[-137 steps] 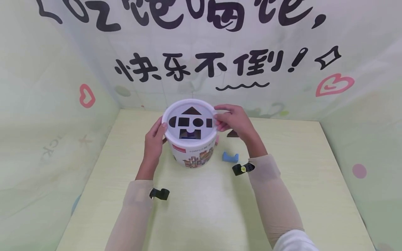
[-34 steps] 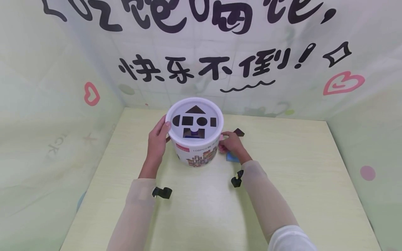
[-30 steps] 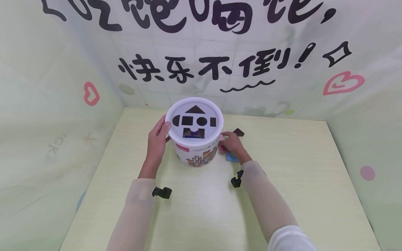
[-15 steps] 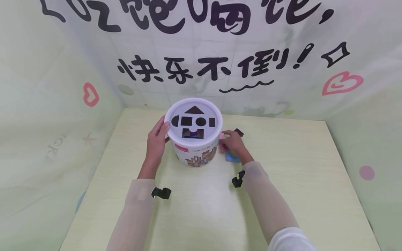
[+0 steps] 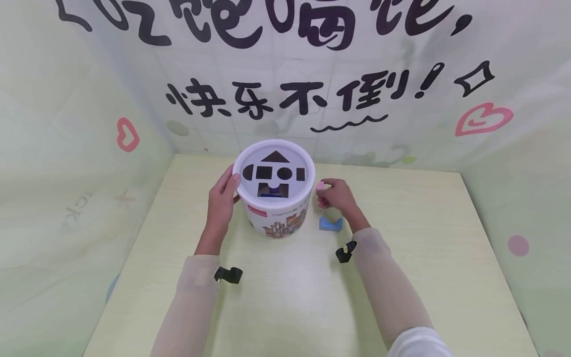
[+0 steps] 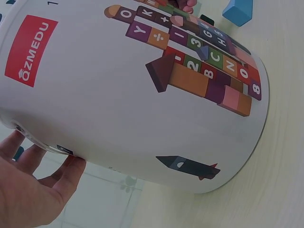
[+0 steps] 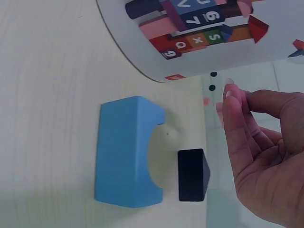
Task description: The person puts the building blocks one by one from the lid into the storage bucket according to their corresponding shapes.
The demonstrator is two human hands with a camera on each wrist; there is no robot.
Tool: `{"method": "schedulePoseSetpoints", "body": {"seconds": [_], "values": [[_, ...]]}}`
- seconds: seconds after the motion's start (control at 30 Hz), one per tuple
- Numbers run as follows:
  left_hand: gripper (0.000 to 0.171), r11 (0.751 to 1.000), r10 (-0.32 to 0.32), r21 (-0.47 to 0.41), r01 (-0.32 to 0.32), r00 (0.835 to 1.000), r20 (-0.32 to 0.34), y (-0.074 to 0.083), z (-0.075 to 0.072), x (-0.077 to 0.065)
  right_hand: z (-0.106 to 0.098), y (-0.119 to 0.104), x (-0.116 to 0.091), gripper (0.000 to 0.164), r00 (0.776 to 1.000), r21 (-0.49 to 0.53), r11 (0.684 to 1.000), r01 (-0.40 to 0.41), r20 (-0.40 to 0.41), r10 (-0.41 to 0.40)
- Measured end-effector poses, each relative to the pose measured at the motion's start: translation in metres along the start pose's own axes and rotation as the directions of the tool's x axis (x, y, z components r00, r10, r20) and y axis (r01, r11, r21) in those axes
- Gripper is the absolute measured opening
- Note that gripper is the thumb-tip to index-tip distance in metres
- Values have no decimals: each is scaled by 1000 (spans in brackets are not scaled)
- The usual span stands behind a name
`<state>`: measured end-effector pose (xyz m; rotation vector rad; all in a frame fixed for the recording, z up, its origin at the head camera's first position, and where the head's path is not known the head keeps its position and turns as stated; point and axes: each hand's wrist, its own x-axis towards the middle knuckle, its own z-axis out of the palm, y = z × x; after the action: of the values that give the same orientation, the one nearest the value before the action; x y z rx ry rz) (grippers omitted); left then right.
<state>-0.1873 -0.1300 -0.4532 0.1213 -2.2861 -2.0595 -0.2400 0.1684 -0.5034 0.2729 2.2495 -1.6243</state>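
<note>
Gripping one bucket [image 5: 277, 213], pinching one pink block [image 5: 320, 186]: two hands [image 5: 220, 201] [image 5: 338, 195], left and right

Right hand [image 5: 339, 195] off the lid [image 5: 294, 160] (was there 4.6 s ago), now lower, slightly back from the bucket [image 5: 278, 220] versus half a second ago. Pink block [image 5: 320, 186], earlier beside bucket, now up between the fingers. Blue block [image 5: 330, 224], partly covered before, now fully visible nearside of fingers. Dark block [image 7: 192, 175] now hidden behind them in head view.
</note>
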Motion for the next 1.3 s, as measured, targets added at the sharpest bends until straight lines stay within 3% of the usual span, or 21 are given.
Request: {"method": "schedulePoseSetpoints", "body": {"seconds": [0.37,0.83,1.3], "values": [[47,1000,13,-3,-13,1000,4,0,0,0,-10,-16,-7,50,997,-1,997,73,-9,-73],[48,1000,2,0,-2,1000,8,1,-1,0,-20,-52,-30,51,989,-2,990,144,-14,-144],[48,1000,2,2,-2,1000,3,1,0,0,-27,-70,-44,54,985,-10,986,169,-16,-169]]}}
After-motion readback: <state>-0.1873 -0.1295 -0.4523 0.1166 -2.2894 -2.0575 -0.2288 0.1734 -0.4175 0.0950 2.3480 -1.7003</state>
